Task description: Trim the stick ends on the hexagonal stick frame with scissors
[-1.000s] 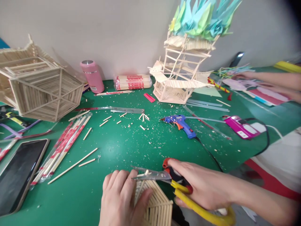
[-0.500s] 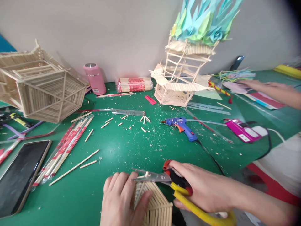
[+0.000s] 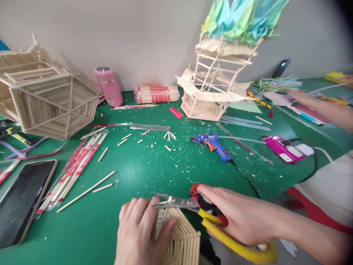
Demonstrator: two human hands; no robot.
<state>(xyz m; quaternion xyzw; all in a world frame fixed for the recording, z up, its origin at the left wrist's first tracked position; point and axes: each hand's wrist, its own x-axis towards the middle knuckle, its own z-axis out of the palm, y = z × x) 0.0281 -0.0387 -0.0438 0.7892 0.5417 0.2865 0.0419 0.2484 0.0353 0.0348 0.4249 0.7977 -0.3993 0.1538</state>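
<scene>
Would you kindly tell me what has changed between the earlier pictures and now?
At the far right, the co-worker's hand has shifted slightly rightward by the pale purple paper; only one of their arms now shows clearly. Otherwise, the left hand stays on the stick frame, and the right hand keeps hold of the scissors.

A plain, pale grey wall rises behind the bench, whose smooth green top meets it along the back. Light leaves a soft glare mid-bench and faint shadows low on the wall. A blue patch edges the far left; grey floor shows at lower right.
</scene>
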